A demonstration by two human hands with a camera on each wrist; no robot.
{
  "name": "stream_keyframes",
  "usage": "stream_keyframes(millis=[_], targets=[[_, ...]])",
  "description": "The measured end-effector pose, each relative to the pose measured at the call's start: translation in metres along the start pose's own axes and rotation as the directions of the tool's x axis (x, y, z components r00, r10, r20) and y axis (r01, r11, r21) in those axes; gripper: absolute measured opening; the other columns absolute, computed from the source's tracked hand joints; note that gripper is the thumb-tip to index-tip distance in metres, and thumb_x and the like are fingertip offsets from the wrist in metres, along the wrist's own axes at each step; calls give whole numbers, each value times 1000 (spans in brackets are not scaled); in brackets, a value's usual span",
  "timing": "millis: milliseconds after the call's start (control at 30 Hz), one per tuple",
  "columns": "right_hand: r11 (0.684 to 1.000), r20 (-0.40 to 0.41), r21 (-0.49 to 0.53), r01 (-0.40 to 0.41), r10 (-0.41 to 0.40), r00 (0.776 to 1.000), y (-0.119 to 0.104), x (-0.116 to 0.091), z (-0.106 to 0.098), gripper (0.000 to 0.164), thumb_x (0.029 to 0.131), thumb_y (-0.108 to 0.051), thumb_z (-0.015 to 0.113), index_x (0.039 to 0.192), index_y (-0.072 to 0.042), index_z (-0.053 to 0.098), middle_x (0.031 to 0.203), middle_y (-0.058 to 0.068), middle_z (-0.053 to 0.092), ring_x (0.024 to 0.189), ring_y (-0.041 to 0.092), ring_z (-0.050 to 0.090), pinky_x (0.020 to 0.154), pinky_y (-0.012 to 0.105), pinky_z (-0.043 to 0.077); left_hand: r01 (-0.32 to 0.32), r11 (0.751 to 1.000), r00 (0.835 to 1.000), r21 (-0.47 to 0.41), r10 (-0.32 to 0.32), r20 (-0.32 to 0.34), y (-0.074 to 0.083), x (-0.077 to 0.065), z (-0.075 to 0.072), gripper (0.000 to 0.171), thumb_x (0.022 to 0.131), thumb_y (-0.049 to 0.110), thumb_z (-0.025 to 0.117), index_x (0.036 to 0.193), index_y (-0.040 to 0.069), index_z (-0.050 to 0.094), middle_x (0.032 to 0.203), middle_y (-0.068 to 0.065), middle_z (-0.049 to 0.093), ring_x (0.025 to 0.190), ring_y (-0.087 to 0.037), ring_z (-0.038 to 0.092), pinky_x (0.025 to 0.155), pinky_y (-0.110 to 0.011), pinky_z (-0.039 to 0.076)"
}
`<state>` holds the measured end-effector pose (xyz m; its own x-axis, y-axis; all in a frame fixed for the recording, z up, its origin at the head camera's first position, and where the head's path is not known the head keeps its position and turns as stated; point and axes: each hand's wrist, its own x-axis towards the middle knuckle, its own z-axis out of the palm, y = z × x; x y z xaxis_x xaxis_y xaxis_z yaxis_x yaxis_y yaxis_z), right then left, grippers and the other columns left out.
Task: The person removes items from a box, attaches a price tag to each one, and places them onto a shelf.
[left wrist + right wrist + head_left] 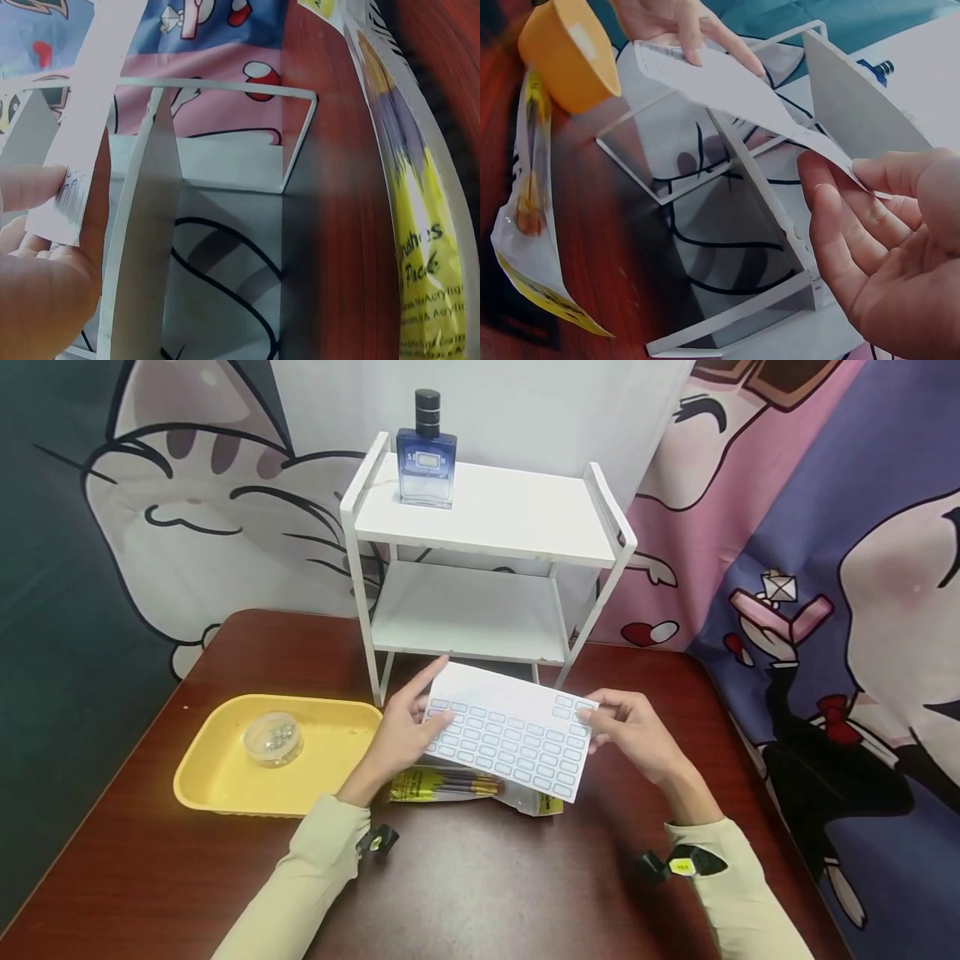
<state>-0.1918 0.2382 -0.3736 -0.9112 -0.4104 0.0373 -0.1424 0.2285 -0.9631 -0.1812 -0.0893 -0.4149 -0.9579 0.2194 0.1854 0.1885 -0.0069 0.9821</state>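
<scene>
Between both hands, a white sheet of labels (pixel 498 718) printed with rows of small blue-outlined rectangles is held tilted above the table. My left hand (pixel 401 727) pinches its left edge, thumb on the printed face and index finger along the upper corner. At the right edge, my right hand (pixel 633 727) pinches the sheet between thumb and fingers. Seen in the right wrist view, the sheet (pixel 720 82) bows slightly, with the right thumb on top and the fingers beneath. Below it lies a clear packet of paintbrushes (pixel 450 785) with yellow printing, partly hidden by the sheet.
A white two-tier shelf (pixel 495 518) stands behind the hands, a blue perfume bottle (pixel 426 464) on its top. To the left, a yellow tray (pixel 330 760) holds a small round clear container (pixel 272 739) with small pieces inside. Everything stands on a reddish-brown table (pixel 480 877).
</scene>
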Motion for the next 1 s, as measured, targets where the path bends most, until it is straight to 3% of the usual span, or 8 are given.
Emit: stream_keyframes(millis=[233, 300, 433, 500, 567, 733, 833, 1000], targets=[[999, -20, -32, 31, -32, 999, -6, 0, 9, 22, 98, 0, 56, 113, 14, 62, 85, -5, 75, 65, 12, 68, 56, 28, 57, -6, 995, 999, 103, 11, -41, 3, 2, 0, 87, 88, -8, 65, 159, 21, 24, 116, -30, 67, 82, -36, 73, 64, -39, 62], [998, -15, -45, 51, -52, 999, -8, 0, 11, 20, 98, 0, 56, 111, 14, 62, 84, -5, 75, 63, 12, 67, 54, 28, 56, -15, 985, 996, 170, 30, -84, 5, 3, 1, 87, 87, -6, 68, 158, 19, 25, 122, -27, 65, 94, -39, 71, 75, -43, 61], [993, 23, -82, 89, -88, 996, -10, 1, 14, 17, 98, 0, 56, 109, 10, 64, 83, -2, 73, 60, 16, 64, 52, 29, 55, -5, 913, 986, 408, 72, -149, 11, 7, 6, 85, 84, 6, 75, 156, 18, 31, 139, -19, 58, 127, -35, 57, 108, -51, 45], [989, 52, -98, 109, -105, 993, -10, 2, 16, 16, 97, 1, 56, 107, 9, 65, 83, 0, 72, 58, 18, 62, 52, 30, 55, -21, 865, 985, 502, 104, -138, 14, 8, 10, 82, 84, 12, 77, 155, 18, 35, 146, -15, 53, 137, -32, 48, 115, -53, 36], [987, 77, -107, 119, -112, 991, -10, 3, 19, 14, 97, 1, 57, 106, 8, 66, 82, 2, 72, 58, 17, 61, 51, 31, 54, -75, 844, 985, 532, 146, -94, 19, 9, 15, 74, 85, 13, 77, 151, 16, 43, 147, -11, 53, 139, -31, 47, 116, -52, 34], [987, 127, -92, 129, -117, 985, -13, 5, 27, 12, 96, 2, 59, 103, 7, 66, 79, 3, 70, 56, 13, 59, 50, 30, 53, -256, 852, 966, 457, 234, 105, 35, 14, 31, 45, 87, 3, 72, 131, 6, 64, 129, -11, 68, 128, -26, 59, 121, -45, 29], [989, 149, -74, 130, -118, 982, -15, 6, 31, 10, 95, 2, 59, 101, 8, 66, 77, 2, 69, 55, 15, 58, 49, 30, 53, -247, 875, 965, 417, 181, 192, 45, 16, 40, 35, 88, 0, 67, 123, 8, 69, 110, -9, 75, 112, -23, 67, 115, -42, 37], [989, 160, -71, 128, -116, 980, -18, 7, 34, 10, 95, 3, 59, 100, 8, 66, 76, 1, 69, 53, 21, 56, 48, 29, 52, -160, 938, 971, 308, 93, 221, 49, 17, 46, 38, 89, -8, 60, 122, 8, 69, 94, -8, 76, 92, -18, 67, 87, -33, 52]])
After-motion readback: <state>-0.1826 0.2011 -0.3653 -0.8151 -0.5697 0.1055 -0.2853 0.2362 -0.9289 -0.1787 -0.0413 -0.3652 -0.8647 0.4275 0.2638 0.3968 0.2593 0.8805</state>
